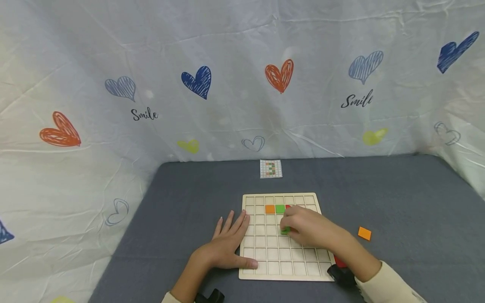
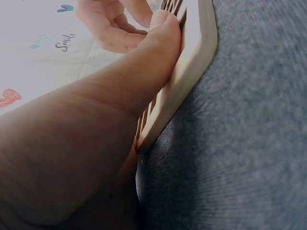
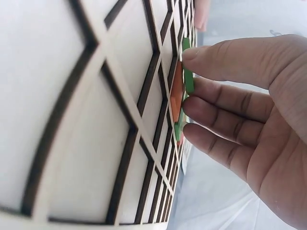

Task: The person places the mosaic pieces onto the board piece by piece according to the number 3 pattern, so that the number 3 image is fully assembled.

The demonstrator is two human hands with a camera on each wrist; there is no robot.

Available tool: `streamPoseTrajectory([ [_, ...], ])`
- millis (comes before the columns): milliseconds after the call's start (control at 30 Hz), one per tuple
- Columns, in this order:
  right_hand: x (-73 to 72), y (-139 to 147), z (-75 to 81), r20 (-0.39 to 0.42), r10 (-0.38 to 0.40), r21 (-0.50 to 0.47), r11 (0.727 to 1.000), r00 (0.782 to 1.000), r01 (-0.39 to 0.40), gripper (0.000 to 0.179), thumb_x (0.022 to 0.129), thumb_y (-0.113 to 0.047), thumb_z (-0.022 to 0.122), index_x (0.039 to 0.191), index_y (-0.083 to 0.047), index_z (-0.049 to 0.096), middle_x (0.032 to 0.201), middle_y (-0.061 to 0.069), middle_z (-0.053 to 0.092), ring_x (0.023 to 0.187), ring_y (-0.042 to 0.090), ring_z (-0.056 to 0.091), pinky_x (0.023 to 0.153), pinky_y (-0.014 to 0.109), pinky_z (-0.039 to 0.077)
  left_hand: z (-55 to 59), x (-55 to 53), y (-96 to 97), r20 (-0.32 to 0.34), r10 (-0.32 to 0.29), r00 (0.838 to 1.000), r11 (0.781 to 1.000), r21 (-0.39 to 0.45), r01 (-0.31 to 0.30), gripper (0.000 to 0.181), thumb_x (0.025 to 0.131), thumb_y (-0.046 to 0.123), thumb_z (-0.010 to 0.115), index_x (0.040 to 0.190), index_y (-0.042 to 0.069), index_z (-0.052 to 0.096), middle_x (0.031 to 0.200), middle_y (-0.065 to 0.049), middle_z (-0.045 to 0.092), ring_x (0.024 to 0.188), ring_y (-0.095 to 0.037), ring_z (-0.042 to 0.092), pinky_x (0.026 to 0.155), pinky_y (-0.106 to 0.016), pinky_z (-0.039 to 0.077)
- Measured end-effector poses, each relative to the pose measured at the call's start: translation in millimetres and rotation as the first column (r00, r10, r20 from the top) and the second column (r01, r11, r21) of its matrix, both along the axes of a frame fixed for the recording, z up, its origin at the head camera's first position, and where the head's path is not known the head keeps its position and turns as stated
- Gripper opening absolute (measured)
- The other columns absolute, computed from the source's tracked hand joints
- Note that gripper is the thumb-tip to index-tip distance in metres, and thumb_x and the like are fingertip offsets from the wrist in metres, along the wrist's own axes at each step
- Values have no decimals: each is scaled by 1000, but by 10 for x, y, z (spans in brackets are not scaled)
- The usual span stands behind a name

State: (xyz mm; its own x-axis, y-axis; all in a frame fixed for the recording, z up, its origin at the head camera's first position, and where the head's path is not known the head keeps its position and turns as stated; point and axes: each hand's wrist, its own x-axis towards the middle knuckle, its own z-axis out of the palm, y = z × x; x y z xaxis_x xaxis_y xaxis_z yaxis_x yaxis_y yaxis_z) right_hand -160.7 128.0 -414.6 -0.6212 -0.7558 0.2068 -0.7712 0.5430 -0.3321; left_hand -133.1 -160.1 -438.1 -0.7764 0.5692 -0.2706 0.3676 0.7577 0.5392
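A pale wooden grid board (image 1: 286, 276) lies on the grey cloth. My left hand (image 1: 227, 248) rests on its left edge with fingers spread, the thumb over the lower left corner squares. Above the board's upper middle, my right hand (image 1: 310, 227) pinches a green square tile (image 3: 188, 82) between thumb and fingertips. In the right wrist view that tile stands on edge, close to the grid. One upper row holds an orange tile (image 1: 270, 209), a second green tile (image 1: 280, 209) and a red tile (image 1: 288, 206), the red one partly hidden by my right hand.
Behind the board lies a small card (image 1: 270, 168) printed with a coloured grid pattern. A loose orange tile (image 1: 364, 233) sits right of the board. Under my right forearm a red piece (image 1: 339, 261) partly shows. A white curtain (image 1: 235, 50) with hearts hangs behind the table.
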Motion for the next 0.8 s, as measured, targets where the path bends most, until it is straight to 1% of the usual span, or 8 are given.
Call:
streamPoseTrajectory([
  [167,-9,-49,-16,-34,13,-2,1000,999,-13,23,77,7,74,80,-16,72,81,-8,58,77,8,52,75,30,51,-34,-5,-7,-8,10,1000,1000,2,-10,121,80,74,67,163,16,3,167,0,-10,150,-30,-18,113,-58,-16],
  [267,-8,-70,-27,-47,9,8,1000,999,-9,21,77,5,76,81,-15,73,81,-8,58,77,9,52,73,29,51,-60,-8,-8,-18,8,1000,1000,-5,-8,121,79,75,66,163,16,2,167,1,-10,150,-30,-18,114,-58,-15],
  [500,18,-73,-25,-62,10,12,1000,998,-9,20,79,5,77,81,-15,73,84,-7,60,80,9,54,74,28,51,-22,-2,2,-13,14,1000,1000,-4,-14,121,79,74,68,163,15,4,168,0,-8,150,-31,-16,114,-59,-14],
  [633,65,-60,0,-54,-5,31,999,999,7,18,82,4,76,84,-14,74,85,-6,62,80,10,55,74,28,51,-78,-14,-6,-31,13,999,1000,-9,-13,123,77,78,65,163,18,2,167,2,-9,150,-29,-17,114,-58,-14],
  [700,108,-49,17,-53,-18,52,998,998,21,14,84,3,75,88,-12,75,90,-4,65,84,12,58,77,30,53,-109,-19,-9,-38,14,999,1000,-8,-14,124,76,80,64,163,18,2,167,3,-10,150,-28,-17,114,-57,-15],
  [800,183,-22,32,-64,-36,85,995,997,42,11,89,-2,72,97,-8,77,103,1,69,97,18,63,87,37,53,-120,-21,-14,-41,11,999,1000,-8,-11,124,76,81,63,163,19,1,167,3,-11,150,-27,-18,114,-57,-15],
])
